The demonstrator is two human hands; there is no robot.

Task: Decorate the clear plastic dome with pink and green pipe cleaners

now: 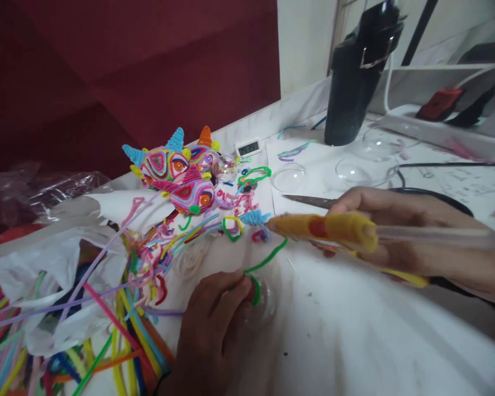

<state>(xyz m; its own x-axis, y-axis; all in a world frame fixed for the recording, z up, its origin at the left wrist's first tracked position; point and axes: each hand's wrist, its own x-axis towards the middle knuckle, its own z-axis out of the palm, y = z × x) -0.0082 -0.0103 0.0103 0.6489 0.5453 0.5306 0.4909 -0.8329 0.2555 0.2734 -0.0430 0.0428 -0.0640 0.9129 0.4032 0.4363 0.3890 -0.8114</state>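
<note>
My left hand is low in the middle of the head view, its fingertips pressing a green fuzzy stem against a clear dome on the white table. The stem's free end sticks out to the upper right. At the right, my right hand is closed around a yellow glue gun with a clear glue stick in its back. The gun's nozzle points left, above the green stem. Scissors, partly hidden by my right hand, lie behind it.
Decorated animal heads sit at the back left, near a small digital clock. Stem scraps and a plastic bag with colourful stems fill the left. Clear domes and a black bottle stand farther back. A cable runs at the right.
</note>
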